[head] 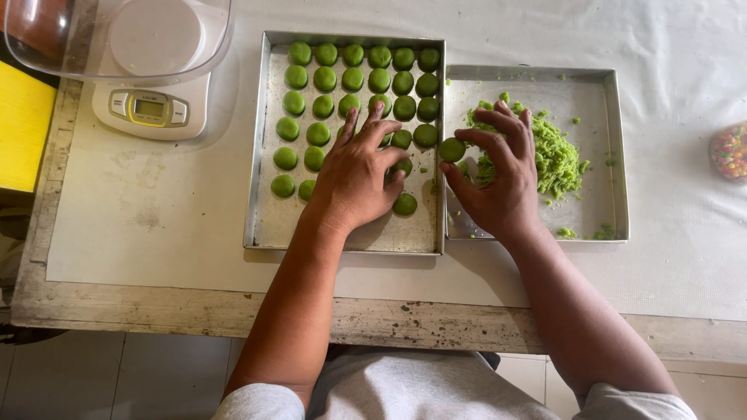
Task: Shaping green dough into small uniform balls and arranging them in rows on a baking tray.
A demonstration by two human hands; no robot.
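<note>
we hold one green dough ball [452,149] between the thumb and index finger of our right hand [498,175], fingers pinched on it. the ball sits right over the seam where the two metal trays meet, at the tip of the right hand and just right of the left hand's fingertips.

our left hand [358,175] lies flat and spread, palm down, in the left tray [264,202]; fingers apart, holding nothing we can make out, resting on or over a few of the balls under it. one more ball [405,204] sits just below the left hand's little finger, touching the tray floor, near the pinched ball.

beyond the left fingertips, away from us, rows of green balls [352,78] fill the far part of the left tray, set close but mostly apart from each other.

under and beyond the right hand's outer fingers is a heap of loose green crumbly dough [556,159] in the right tray [615,155], with small crumbs scattered near the wrist side.

well off to the left of the left hand stands a white kitchen scale [148,109] with a clear bowl [117,39] on top. far right of the right hand, at the edge, a clear tub of coloured sprinkles [730,152]. all on a white sheet [156,218] over a worn table [194,311].
</note>
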